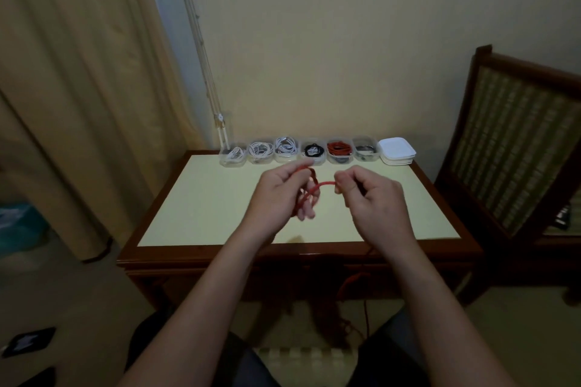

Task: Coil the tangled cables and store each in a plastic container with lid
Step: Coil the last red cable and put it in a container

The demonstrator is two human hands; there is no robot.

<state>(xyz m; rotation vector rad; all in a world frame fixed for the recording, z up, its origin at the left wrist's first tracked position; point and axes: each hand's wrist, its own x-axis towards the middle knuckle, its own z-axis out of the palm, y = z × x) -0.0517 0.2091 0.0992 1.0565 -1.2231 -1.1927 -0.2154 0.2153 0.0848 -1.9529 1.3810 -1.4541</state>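
Both hands held a red cable [317, 187] above the table [201, 198]: left hand [283, 195] gripped loops, right hand [374, 198], at its three o'clock, pinched a strand

This looks like a room in a home, a bedroom or sitting room rather than a workplace. Long beige curtains [78, 88] hang down the left side, their pull cords [201, 41] beside a plain cream wall [345, 41]. A dark wooden counter [204, 198] with a pale inlaid top stands against that wall. A carved wooden chair [518, 141] with a woven cane back sits to its right.
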